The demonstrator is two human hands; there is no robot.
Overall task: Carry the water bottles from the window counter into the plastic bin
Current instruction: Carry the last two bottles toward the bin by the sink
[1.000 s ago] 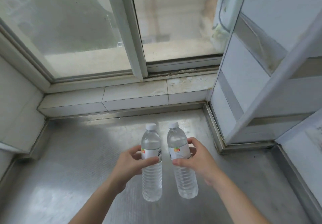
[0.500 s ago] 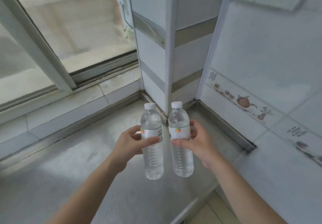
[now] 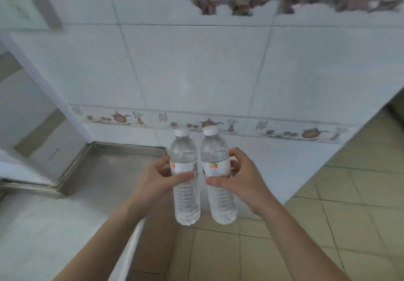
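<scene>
1. Head view: left hand grips the left bottle at its label — upright, in the air.
2. Right hand clasps the right bottle just beside it — over the tiled floor, near the counter.

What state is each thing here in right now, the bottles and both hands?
Left bottle: capped, full, upright, held off the counter.
Right bottle: capped, full, tilted slightly, held.
Left hand: closed around left bottle.
Right hand: closed around right bottle.
</scene>
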